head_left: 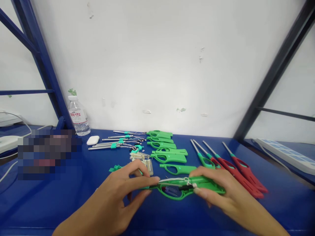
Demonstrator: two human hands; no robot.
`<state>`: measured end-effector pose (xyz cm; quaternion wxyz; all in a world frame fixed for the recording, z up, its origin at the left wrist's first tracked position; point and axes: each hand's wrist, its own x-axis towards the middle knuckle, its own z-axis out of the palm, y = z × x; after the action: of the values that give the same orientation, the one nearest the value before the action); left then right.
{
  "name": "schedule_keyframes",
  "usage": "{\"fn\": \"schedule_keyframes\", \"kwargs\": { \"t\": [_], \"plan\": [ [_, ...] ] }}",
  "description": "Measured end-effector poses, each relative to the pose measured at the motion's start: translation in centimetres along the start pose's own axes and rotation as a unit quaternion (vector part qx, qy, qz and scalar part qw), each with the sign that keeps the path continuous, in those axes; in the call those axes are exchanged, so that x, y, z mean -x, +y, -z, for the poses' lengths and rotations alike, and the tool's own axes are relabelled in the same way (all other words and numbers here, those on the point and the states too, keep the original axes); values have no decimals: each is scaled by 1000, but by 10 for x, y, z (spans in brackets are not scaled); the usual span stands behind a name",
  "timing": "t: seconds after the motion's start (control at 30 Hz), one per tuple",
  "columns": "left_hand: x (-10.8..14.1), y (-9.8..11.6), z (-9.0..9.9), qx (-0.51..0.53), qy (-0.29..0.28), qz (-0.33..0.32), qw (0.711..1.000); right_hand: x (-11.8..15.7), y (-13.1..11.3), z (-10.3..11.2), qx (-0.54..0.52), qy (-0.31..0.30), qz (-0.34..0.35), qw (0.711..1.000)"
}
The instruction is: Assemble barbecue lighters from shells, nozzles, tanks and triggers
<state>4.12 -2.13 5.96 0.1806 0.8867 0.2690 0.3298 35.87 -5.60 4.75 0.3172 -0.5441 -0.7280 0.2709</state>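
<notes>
A green lighter handle shell [201, 181] lies sideways between my hands, its inner side showing. My right hand [221, 186] grips its rear end, the thumb by a small black part with a white tip [187, 187], probably the igniter. A pale wire [172, 179] runs along the shell to my left hand [118, 193]. Thumb and fingers of that hand pinch the front end, where a dark piece and a bit of teal show; the rest is hidden by the fingers. Just beyond lie green handle shells [169, 158] and clear fuel tanks [149, 166].
Metal lighter nozzles [103, 147] with teal collars and wires lie back left, near a white case [93, 140] and a water bottle [79, 118]. Several long lighters with red handles [246, 172] lie right. Blue frame posts [46, 68] stand beside the blue table [278, 209].
</notes>
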Motion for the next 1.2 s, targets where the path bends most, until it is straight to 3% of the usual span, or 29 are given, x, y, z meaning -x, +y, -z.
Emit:
{"fn": "schedule_keyframes", "kwargs": {
  "t": [0.33, 0.53, 0.73, 0.97, 1.2],
  "plan": [
    [-2, -2, -3, -22, 23, -42, 999, -1, 4, -1, 10, 13, 2, 1000],
    [0, -9, -5, -20, 15, -26, 999, 0, 8, -1, 7, 12, 0, 1000],
    [0, -9, -7, -7, 50, 0, 999, -1, 4, 1, 6, 23, 18, 1000],
    [0, -14, -6, -37, 80, -85, 992, -3, -1, 2, -6, 6, 38, 999],
    [1, -18, -6, -179, 120, -138, 967, -5, -2, 2, -10, 6, 43, 999]
  ]
}}
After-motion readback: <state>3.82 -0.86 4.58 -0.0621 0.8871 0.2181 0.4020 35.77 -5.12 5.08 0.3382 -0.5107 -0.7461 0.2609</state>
